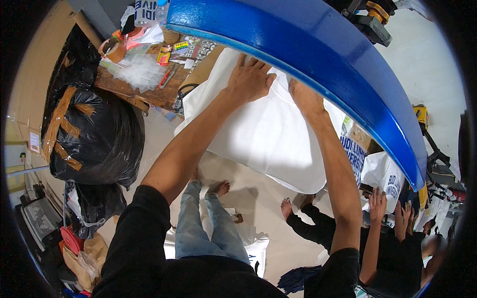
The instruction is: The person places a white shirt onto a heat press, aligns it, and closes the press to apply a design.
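Observation:
A large sheet of white fabric (263,129), perhaps a T-shirt, lies spread in front of me and hangs down toward my legs. My left hand (248,79) rests on its far part, the fingers stretched out and apart. Close by on the right, my right hand (305,97) is at the fabric's far part too, with its fingers mostly hidden under the rim of a big curved blue machine cover (318,54). Whether those fingers grip the cloth cannot be seen. The cover arches over the far side of the fabric and both hands.
On a wooden table (112,82) at the far left lie a tape roll (115,51), a red cutter (168,77) and clear plastic sheets. A taped black bag (99,134) bulges at the left. Another person (397,248) is at the right, hands raised near white printed bags (382,171).

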### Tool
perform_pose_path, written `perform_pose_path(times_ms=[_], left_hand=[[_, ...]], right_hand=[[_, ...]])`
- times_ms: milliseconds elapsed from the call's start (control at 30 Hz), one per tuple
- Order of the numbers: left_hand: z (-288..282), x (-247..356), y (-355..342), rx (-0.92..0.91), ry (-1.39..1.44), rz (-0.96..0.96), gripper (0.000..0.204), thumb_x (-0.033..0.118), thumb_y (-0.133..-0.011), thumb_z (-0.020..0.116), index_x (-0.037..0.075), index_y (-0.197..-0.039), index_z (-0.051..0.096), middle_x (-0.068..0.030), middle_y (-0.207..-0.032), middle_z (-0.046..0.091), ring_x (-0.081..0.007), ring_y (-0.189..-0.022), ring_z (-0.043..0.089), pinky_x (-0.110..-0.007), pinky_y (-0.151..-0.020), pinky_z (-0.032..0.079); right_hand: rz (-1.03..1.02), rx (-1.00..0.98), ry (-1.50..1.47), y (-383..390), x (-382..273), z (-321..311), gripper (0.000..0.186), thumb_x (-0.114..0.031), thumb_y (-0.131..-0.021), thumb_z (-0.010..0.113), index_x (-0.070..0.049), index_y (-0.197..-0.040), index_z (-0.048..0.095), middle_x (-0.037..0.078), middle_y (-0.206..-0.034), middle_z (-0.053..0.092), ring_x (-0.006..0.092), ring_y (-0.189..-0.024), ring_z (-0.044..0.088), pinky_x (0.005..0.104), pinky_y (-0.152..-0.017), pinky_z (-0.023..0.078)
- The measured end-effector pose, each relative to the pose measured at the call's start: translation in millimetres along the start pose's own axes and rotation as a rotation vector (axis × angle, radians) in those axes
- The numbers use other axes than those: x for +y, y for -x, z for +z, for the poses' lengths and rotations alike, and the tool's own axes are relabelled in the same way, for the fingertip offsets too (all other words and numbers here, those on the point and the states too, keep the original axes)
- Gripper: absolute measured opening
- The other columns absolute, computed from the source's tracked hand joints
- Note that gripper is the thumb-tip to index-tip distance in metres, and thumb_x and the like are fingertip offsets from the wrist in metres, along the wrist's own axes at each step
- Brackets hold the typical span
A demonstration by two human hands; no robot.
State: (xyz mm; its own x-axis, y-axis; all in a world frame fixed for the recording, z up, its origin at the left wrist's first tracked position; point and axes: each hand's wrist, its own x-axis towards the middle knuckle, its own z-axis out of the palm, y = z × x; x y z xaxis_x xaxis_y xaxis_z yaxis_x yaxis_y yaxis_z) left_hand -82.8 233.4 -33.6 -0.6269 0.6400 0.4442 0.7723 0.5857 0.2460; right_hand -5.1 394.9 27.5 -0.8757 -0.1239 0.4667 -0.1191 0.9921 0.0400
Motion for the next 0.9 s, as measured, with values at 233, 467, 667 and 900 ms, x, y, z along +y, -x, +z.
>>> perform_pose_path(times_ms=[233,467,667,900], left_hand=[[-36.4,10.8,-5.3,-0.324,0.089,-0.045,0.056,0.041,-0.101,0.034,0.009,-0.147,0.037,-0.0104,-0.156,0.031,-0.0289,-0.147,0.018,-0.054,-0.119,0.008],[-82.0,-17.6,2.5,-0.457,-0.012,-0.084,0.053,0.041,-0.102,0.035,0.006,-0.141,0.045,-0.0132,-0.151,0.038,-0.0324,-0.143,0.026,-0.050,-0.118,0.013],[-74.7,-76.0,8.4,-0.314,0.043,-0.154,0.048,0.041,-0.101,0.038,0.005,-0.131,0.048,-0.0112,-0.138,0.041,-0.0286,-0.131,0.030,-0.047,-0.109,0.018],[-56.2,-88.8,1.4,-0.201,0.144,-0.194,0.044,0.042,-0.100,0.042,0.004,-0.120,0.052,-0.0087,-0.122,0.045,-0.0243,-0.116,0.035,-0.042,-0.099,0.024]], right_hand=[[0.041,0.012,-0.010,7.3,4.1,3.0,0.010,-0.005,-0.086,0.063,0.003,-0.090,0.066,0.021,-0.079,0.064,0.0328,-0.067,0.061,0.0444,-0.066,0.049],[0.223,-0.004,-0.013,80.1,24.1,-23.2,0.036,-0.030,-0.097,0.055,0.003,-0.107,0.064,0.022,-0.100,0.065,0.0368,-0.095,0.060,0.0482,-0.088,0.043],[0.588,0.229,-0.136,113.7,42.0,-70.5,0.042,-0.033,-0.100,0.051,0.004,-0.115,0.062,0.022,-0.111,0.064,0.0349,-0.104,0.059,0.0436,-0.094,0.042],[0.911,0.158,-0.288,141.0,124.6,-29.1,0.042,-0.035,-0.100,0.052,0.003,-0.112,0.062,0.018,-0.107,0.065,0.0309,-0.098,0.059,0.0416,-0.090,0.044]])
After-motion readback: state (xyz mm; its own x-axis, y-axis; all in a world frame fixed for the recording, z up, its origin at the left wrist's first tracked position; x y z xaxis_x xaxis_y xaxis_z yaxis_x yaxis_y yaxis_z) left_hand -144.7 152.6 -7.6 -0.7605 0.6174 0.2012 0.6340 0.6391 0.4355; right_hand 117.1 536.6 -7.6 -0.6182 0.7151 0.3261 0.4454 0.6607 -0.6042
